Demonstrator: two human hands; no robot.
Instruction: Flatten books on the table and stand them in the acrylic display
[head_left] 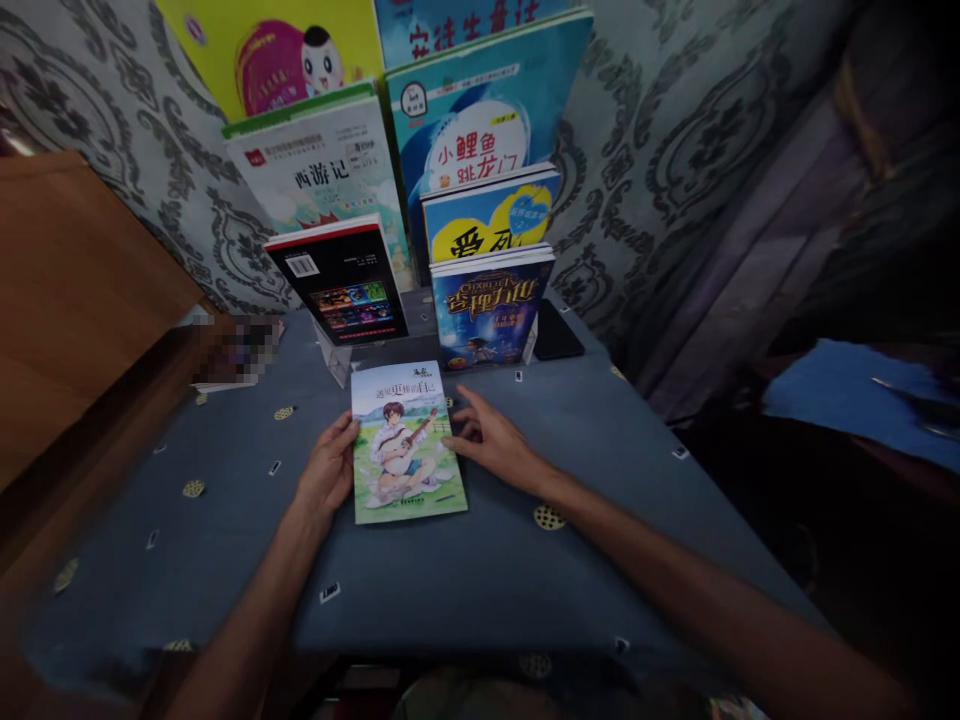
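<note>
A thin paperback book (pixel 409 450) with a guitar player drawn on its green and pale blue cover is held face up above the table. My left hand (pixel 330 465) grips its left edge, thumb on the cover and fingers behind. By the right edge is my right hand (pixel 491 440), fingers apart and curved; its thumb tip reaches the cover's edge. Just beyond stand a black book (pixel 349 285) with its barcode side out and a dark blue book (pixel 487 310), both upright in a clear stand (pixel 330 350).
Behind these rise more upright books, among them a white one (pixel 322 165), a teal one (pixel 480 110) and a yellow one (pixel 262 50). A dark flat object (pixel 557 330) lies right of the stand. Blue patterned cloth (pixel 600 480) covers the table. Wooden furniture (pixel 67 300) stands left.
</note>
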